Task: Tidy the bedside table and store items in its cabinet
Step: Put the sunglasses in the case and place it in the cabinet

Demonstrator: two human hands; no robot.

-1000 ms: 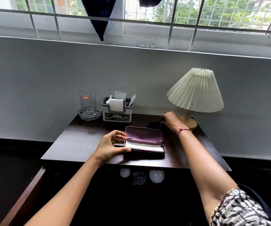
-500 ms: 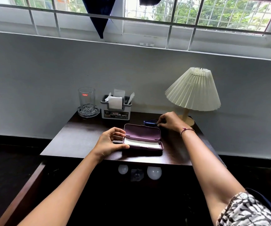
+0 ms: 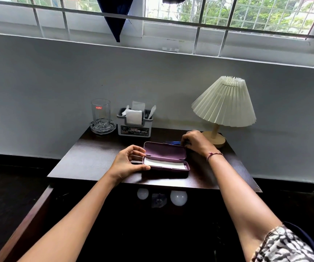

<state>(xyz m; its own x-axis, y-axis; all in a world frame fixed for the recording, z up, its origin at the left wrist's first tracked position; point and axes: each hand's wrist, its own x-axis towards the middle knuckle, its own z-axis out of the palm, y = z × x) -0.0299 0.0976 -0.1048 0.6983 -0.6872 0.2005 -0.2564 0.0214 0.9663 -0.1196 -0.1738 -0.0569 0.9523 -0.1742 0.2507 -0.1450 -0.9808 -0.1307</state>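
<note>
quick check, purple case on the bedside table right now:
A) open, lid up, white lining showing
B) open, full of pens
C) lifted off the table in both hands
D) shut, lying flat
A: the purple case sits on the table with its lid raised and a white lining showing inside; the left hand steadies its left end, and the right hand is behind it at a blue pen.

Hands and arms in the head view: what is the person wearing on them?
Both hands, left hand and right hand, are bare, with no gloves or rings visible. A thin reddish thread bracelet circles the right wrist. Both forearms are uncovered. A black-and-white patterned sleeve with a dark edge shows at the right upper arm.
</note>
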